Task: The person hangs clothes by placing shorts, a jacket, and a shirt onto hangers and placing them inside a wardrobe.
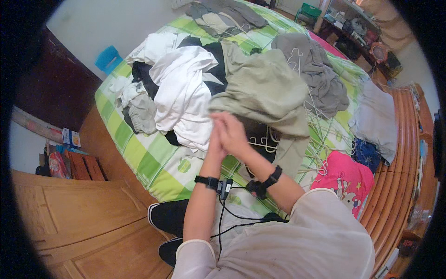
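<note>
My left hand [216, 143] and my right hand [231, 132] are pressed together palm to palm over the bed, fingers slightly blurred. The right partly covers the left, and no object shows between them. Just beyond the fingertips a white garment [181, 83] lies spread on the left, with an olive-green garment [264, 87] to its right. White clothes hangers [266, 143] rest on dark cloth beside my right wrist. Both wrists wear black straps, and a small device [224, 188] with black cables sits by the left one.
A grey garment [320, 76] and tangled hangers [320, 132] lie to the right, near a pink printed cloth [348, 178] and a pillow [376, 111]. Crumpled light clothes [139, 108] are at the left. The bed [136, 157] meets a wooden cabinet [83, 205]; a blue chair [108, 59] stands behind.
</note>
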Demonstrator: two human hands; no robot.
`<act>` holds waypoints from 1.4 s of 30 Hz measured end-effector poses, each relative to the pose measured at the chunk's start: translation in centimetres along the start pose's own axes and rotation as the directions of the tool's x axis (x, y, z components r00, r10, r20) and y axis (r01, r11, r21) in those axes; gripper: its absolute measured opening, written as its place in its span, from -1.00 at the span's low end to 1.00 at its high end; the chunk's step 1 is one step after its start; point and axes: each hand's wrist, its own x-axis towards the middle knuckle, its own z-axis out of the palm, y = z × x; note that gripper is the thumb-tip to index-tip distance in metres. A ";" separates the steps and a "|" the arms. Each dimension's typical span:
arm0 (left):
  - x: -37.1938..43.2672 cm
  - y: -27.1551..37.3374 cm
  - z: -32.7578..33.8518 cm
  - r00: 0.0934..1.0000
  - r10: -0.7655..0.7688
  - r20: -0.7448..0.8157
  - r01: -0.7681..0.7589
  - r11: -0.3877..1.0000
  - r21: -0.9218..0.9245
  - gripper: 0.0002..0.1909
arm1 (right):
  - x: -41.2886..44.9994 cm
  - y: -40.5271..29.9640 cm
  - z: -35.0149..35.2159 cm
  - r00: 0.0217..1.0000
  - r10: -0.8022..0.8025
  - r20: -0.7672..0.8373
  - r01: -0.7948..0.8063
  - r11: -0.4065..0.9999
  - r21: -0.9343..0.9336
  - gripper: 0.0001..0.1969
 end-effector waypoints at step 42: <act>-30.1 52.8 18.0 0.044 0.817 0.574 -0.217 -0.553 0.804 -0.45 | 25.0 -42.2 -6.8 0.799 -0.600 0.039 0.563 0.769 0.303 -0.65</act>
